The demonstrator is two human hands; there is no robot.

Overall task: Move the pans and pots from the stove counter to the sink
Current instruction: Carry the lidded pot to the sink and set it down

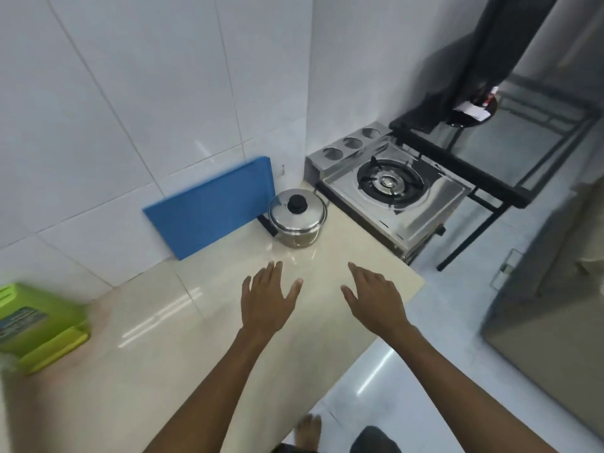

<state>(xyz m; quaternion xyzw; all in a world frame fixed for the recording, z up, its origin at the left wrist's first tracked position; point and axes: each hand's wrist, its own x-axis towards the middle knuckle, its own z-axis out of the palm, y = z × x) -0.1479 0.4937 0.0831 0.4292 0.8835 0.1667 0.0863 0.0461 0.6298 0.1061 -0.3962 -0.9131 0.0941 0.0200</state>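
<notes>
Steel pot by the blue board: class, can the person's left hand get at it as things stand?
Probably yes. The left hand is open above bare counter, and nothing stands between it and the lidded pot ahead.

A shiny stainless steel pot (297, 222) is sitting upright near the worktop's (228, 322) back corner, its domed lid with a black knob on, a black side handle pointing left.

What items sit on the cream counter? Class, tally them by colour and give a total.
Silver: 1, the lidded stainless steel pot
Blue: 1, the flat blue cutting board propped on the wall
Green: 1, the green plastic holder
Total: 3
</notes>
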